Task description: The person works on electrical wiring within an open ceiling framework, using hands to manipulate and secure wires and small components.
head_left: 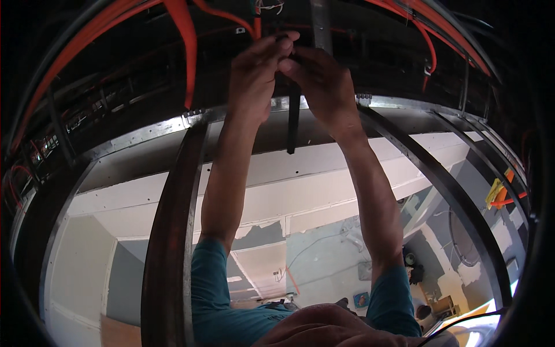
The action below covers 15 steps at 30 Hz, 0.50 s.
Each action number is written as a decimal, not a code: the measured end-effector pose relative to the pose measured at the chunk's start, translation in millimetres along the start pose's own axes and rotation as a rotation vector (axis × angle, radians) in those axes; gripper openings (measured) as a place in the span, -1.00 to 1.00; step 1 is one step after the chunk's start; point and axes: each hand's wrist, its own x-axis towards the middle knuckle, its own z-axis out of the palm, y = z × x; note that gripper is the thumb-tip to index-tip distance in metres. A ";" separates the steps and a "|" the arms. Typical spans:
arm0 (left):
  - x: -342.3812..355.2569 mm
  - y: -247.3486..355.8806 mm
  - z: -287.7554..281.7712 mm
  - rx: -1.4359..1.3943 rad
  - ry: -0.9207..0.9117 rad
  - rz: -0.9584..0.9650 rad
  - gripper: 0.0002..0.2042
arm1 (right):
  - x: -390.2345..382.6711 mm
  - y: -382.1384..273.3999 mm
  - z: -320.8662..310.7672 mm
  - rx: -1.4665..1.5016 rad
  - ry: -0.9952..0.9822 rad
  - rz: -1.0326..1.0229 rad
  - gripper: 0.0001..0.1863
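Note:
My left hand (pixel 254 72) and my right hand (pixel 324 87) meet overhead at the top middle, fingers curled and pinched together around something dark and small that I cannot make out. Just above them, thin pale wires (pixel 269 7) hang beside a short orange conduit (pixel 257 26). A grey metal strip (pixel 321 29) runs up behind my right fingers. A thicker orange flexible conduit (pixel 186 43) hangs down to the left of my left hand, and a dark bar (pixel 292 133) drops below my hands.
A perforated metal rail (pixel 144 127) crosses behind my arms, with dark metal studs (pixel 173 243) (pixel 439 191) curving down either side. More orange conduits (pixel 428 40) run along the upper rim. Beyond lie pale wall boards (pixel 81 254), a yellow object (pixel 494 194) and floor clutter (pixel 428 309).

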 end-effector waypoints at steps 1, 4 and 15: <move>2.4 -0.6 -0.9 0.010 0.030 -0.038 -0.75 | 2.4 7.8 1.7 0.115 0.002 -0.023 -0.64; 10.2 0.0 -5.0 0.016 0.048 -0.049 -0.77 | 4.3 8.2 -3.1 -0.002 -0.098 0.106 -0.76; 30.0 -10.0 -20.7 -0.146 0.056 -0.035 -0.76 | 15.9 28.2 -7.6 0.155 -0.122 0.042 -0.76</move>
